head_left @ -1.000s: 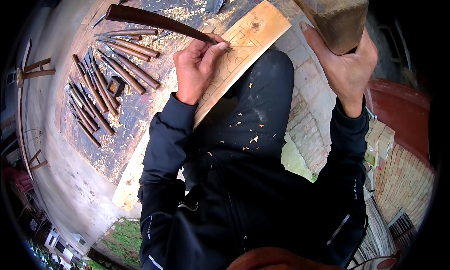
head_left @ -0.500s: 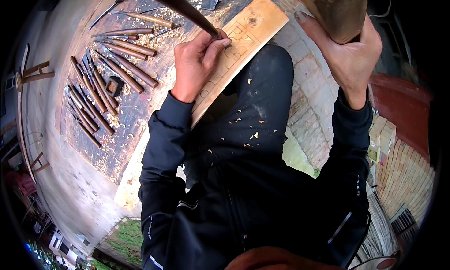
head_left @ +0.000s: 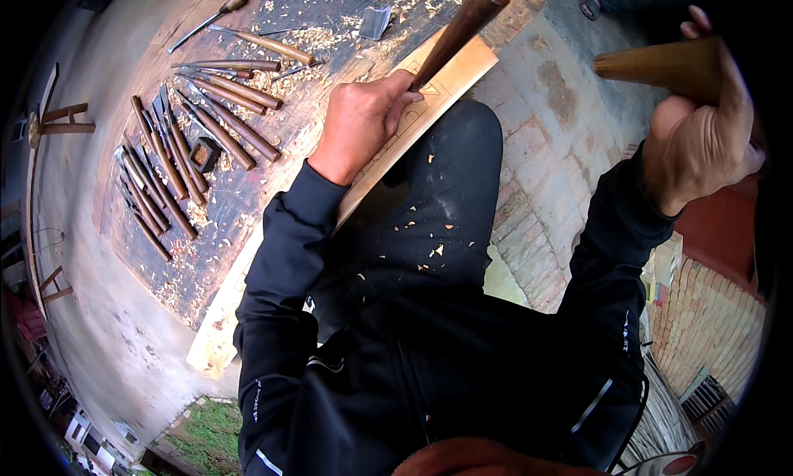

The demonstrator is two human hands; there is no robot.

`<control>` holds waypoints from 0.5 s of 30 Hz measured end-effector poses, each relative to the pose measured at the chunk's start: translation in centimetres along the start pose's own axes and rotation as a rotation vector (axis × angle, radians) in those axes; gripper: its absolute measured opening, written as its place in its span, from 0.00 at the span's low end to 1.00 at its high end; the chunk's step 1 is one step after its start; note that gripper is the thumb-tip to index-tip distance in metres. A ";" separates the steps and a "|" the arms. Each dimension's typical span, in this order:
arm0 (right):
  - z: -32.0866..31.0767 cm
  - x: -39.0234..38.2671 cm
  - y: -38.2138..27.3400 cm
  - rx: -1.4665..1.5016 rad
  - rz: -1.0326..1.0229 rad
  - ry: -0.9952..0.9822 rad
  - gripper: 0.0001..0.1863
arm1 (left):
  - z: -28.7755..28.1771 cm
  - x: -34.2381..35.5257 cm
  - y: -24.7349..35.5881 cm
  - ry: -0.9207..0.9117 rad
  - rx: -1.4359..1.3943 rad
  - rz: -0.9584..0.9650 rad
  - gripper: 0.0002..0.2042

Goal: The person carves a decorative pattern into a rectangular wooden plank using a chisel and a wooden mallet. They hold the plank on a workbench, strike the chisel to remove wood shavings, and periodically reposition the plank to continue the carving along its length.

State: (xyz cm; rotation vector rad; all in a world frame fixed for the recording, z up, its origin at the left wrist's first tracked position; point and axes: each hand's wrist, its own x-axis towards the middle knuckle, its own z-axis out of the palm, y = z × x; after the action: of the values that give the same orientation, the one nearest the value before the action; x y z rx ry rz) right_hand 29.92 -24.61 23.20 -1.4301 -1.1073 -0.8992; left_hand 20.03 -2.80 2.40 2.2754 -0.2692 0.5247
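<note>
My left hand (head_left: 368,129) is closed round a carving chisel (head_left: 459,35) with a dark wooden handle, its lower end hidden by my fingers. The chisel leans over a long pale wooden board (head_left: 465,70) that bears outlined marks. Part of the board passes under my left forearm. Off to the right, away from the board, my right hand (head_left: 702,150) is wrapped round a tapered wooden mallet (head_left: 657,68), partly lost in the dark rim. Several carving chisels (head_left: 227,129) with brown handles lie left of my left hand.
A worn wooden tabletop (head_left: 219,269), strewn with wood shavings, carries the tools and a small dark block (head_left: 203,154). My dark-clad knee (head_left: 462,146) is beside the board. Brick paving (head_left: 537,203) lies right of it, and another person's foot (head_left: 590,9) shows beyond.
My right hand has swung the mallet to the right, away from the chisel. The chisel's handle now tilts up to the right instead of up to the left.
</note>
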 end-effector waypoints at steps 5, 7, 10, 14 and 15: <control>-0.9 -0.6 1.3 -0.774 -0.058 -0.548 0.30 | 0.9 -0.4 -1.1 0.110 -0.071 0.051 0.06; -2.9 0.7 2.3 -0.745 -0.177 -0.370 0.25 | 0.5 -0.2 -0.7 0.070 -0.035 0.034 0.06; -5.3 2.1 1.4 0.056 0.361 -0.051 0.18 | 0.4 -0.4 -0.7 0.038 -0.033 0.022 0.05; -0.1 -1.8 0.8 -0.750 -0.093 -0.548 0.31 | 0.8 -0.4 -0.9 0.064 -0.089 0.007 0.05; -0.3 -1.4 1.0 -0.768 -0.065 -0.533 0.33 | 0.9 -0.5 -1.0 0.077 -0.091 -0.004 0.05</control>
State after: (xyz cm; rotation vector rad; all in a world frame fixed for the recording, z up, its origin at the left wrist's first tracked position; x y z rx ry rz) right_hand 30.49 -25.14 21.64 -2.3766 -1.2552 -1.0833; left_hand 20.20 -2.73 0.99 2.1617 -0.2456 0.5856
